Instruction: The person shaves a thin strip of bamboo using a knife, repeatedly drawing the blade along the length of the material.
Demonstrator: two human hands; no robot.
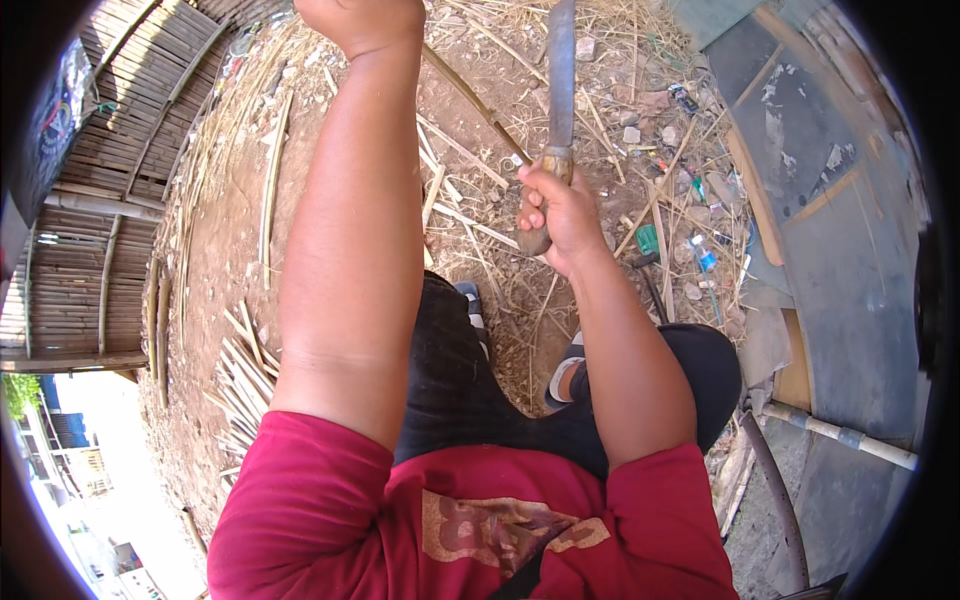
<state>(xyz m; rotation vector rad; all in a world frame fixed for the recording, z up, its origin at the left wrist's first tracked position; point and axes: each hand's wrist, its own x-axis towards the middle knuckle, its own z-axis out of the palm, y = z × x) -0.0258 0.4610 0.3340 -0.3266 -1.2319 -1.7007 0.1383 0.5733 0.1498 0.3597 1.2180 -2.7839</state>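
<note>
My right hand (562, 215) is wrapped round the wooden handle (557, 165) of a machete. Its long dark blade (562, 75) points away from me, up to the top edge of the view. My left hand (362, 22) is raised at the far left and looks closed, its fingers cut off by the top edge. From behind that wrist a thin bamboo stick (478, 103) slants down to the right, its near end beside my right thumb. The stick's far end is hidden behind my left hand.
Split bamboo strips (245, 375) lie piled on the dirt at the left, with straw and longer strips (275, 190) beyond. A woven bamboo wall (130, 110) stands at the left. At the right are grey panels (840, 250), a pale pole (840, 433) and litter with a plastic bottle (703, 254).
</note>
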